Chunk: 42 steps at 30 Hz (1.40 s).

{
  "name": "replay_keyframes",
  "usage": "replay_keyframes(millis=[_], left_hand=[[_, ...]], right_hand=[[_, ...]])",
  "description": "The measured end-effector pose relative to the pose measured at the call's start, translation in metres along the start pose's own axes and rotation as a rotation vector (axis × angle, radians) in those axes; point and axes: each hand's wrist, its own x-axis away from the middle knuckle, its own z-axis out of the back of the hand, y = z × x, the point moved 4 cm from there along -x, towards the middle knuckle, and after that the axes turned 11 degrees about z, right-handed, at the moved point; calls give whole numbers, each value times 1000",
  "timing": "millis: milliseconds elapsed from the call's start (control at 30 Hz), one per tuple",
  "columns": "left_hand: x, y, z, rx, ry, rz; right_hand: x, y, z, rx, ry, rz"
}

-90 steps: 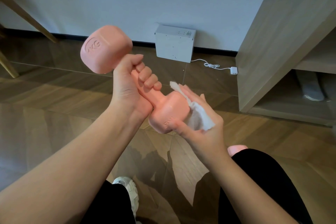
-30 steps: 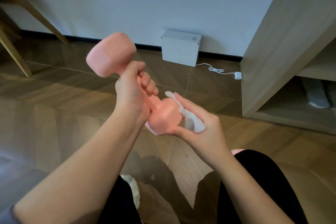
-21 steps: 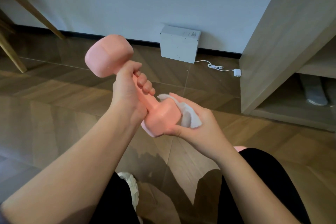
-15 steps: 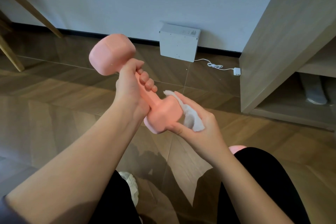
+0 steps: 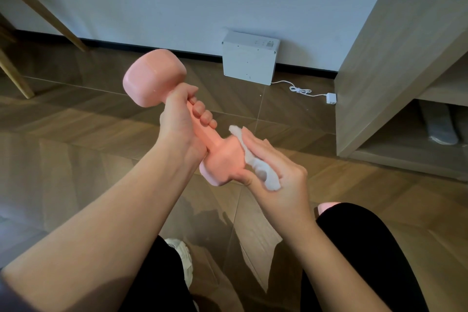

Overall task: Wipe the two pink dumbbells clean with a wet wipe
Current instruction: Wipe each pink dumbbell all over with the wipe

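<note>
A pink dumbbell [image 5: 152,77] is held tilted in the air, one head up left, the other head low at the centre. My left hand [image 5: 181,121] grips its handle with fingers curled round. A white wet wipe [image 5: 255,162] lies between the lower head and my right hand [image 5: 276,172], which cups that head and presses the wipe against it, thumb underneath. A small part of a second pink dumbbell [image 5: 326,206] shows on the floor behind my right knee, mostly hidden.
Wooden floor below. A white box [image 5: 249,58] leans on the wall, its cable and plug [image 5: 330,98] trailing right. A wooden cabinet [image 5: 395,58] with an open low shelf stands at right. Wooden legs [image 5: 17,76] at far left. My black-clad knees and white shoe [image 5: 181,256] are underneath.
My right hand has kept rubbing the wipe over the lower head, sliding round its side. The dumbbell has shifted slightly in my left hand's grip.
</note>
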Motion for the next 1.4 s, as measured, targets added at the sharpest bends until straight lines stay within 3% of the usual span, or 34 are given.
replay_keyframes(millis=[100, 233, 400, 567, 733, 900, 1167, 1333, 1400], left_hand=[[-1, 0, 1, -2, 8, -2], [-2, 3, 4, -11, 32, -26], [-3, 0, 5, -9, 31, -13], [-5, 1, 5, -4, 59, -20], [-6, -4, 4, -15, 78, -3], [-9, -7, 4, 41, 112, 33], [-8, -10, 0, 65, 82, 43], [-9, -14, 3, 77, 96, 37], [-8, -20, 1, 63, 51, 49]], right_hand=[[3, -2, -1, 17, 56, 34], [-5, 5, -8, 35, -194, -102], [1, -3, -1, 23, 63, 25], [-4, 4, -8, -5, -158, -155], [2, -2, -2, 117, 19, 23], [-2, -5, -13, 233, -228, -27], [2, -7, -4, 271, -22, 95], [-2, 11, -13, 402, -280, -55], [-5, 15, -12, 407, -264, -114]])
